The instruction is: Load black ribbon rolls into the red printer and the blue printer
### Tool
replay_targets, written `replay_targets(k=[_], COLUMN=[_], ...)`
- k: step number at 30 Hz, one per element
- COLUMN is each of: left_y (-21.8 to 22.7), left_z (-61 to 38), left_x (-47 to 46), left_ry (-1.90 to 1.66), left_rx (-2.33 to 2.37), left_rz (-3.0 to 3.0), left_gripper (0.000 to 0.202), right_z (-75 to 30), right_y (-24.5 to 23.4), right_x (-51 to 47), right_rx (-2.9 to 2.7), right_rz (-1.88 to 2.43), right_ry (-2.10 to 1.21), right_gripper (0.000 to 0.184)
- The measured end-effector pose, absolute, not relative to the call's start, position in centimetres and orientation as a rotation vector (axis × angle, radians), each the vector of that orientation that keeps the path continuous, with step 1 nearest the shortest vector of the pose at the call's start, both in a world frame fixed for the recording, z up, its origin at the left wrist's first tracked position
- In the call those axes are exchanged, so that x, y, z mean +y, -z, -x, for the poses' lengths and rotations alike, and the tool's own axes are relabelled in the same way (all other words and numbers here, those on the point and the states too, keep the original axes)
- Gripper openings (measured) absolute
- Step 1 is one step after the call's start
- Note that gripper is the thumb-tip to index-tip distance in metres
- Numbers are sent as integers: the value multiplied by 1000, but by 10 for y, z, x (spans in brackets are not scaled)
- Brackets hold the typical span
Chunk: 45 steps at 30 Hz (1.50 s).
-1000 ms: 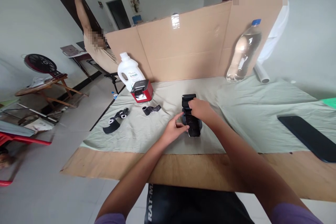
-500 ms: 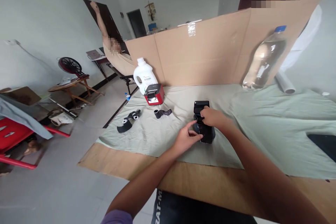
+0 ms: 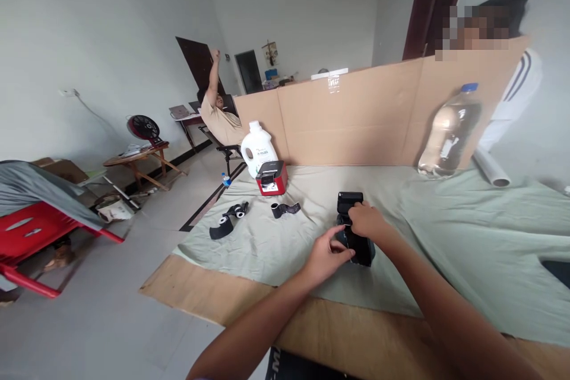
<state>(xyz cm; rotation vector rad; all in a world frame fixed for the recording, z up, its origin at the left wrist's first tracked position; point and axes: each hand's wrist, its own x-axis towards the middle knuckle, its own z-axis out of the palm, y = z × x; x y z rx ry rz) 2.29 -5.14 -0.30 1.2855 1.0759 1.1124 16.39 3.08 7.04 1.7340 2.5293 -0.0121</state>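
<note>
A small black device [image 3: 350, 199] with its top part raised lies on the green cloth in front of me. A wide black strip [image 3: 361, 249] extends from it towards me. My right hand [image 3: 367, 221] is closed, its fingers bent down at the device's middle; what they pinch is hidden. From the left, my left hand [image 3: 327, 256] reaches in with thumb and forefinger apart. Its thumb tip touches the strip, and the forefinger is by the device's left side. Further left lie a loose black roll [image 3: 285, 209] with its end unrolled and several more black rolls [image 3: 228, 219].
Behind the rolls stand a red and black box-shaped machine [image 3: 272, 179] and a white jug [image 3: 259, 148]. A cardboard screen [image 3: 347, 124] spans the back. At right are a large clear bottle [image 3: 452, 130], a white tube [image 3: 492, 167] and a dark flat object [image 3: 559, 272]. Two people are beyond.
My view has tilted up, so the table sits lower in the picture. Both hands stay at the black device, with little change in their grip. The person at left still has an arm raised.
</note>
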Motion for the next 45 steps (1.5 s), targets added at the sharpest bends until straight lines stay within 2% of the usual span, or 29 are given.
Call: replay_targets(k=[4,11,15,18,22,24,30,33,35,37,40,45], left_y=[3,3,1,1,-1,-2,-4,-5,-5,-4,-2,-1], left_z=[-25,-22,-21,-21,-21,-21,-20,-20,-20,-19,-19,-19], left_x=[-50,-44,-45,-46,-48,-49,-52,-51,-51,-50,-50,-47], left_ry=[-1145,-1192,-1180,-1174,-1104,-1069,-1057,-1048,-1045,-1051,-1059,-1046], left_rx=[1079,1114,1130,1140,1162,1165,1149,1143,1143,1142,1132,1098], left_rz=[-1289,-1259,-1276,-1324,-1423,-1468,-1512,-1530,-1540,-1546,-1544,-1540], left_gripper=[75,70,68,55,29,23,21,20,20,19,18,16], right_z=[-163,-161,-172,-184,-191,-192,-206,-215,-217,-216,-209,-197], right_y=[-69,-64,-72,-78,-73,-67,-56,-54,-56,-62,-74,-80], right_x=[29,33,39,49,64,69,55,40,36,39,51,69], right_rx=[2569,2469,2575,2798,2983,3057,3114,2964,2831,2691,2494,2167], right_rz=[-1842,-2030,-1943,-2021,-2297,-2226,-1853,-1733,-1842,-1957,-1958,-1915], right_ry=[-26,219,257,267,114,230,690,730,655,617,753,993], right_gripper=[32,35,22,16,32,33,11,8,16,33,57,68])
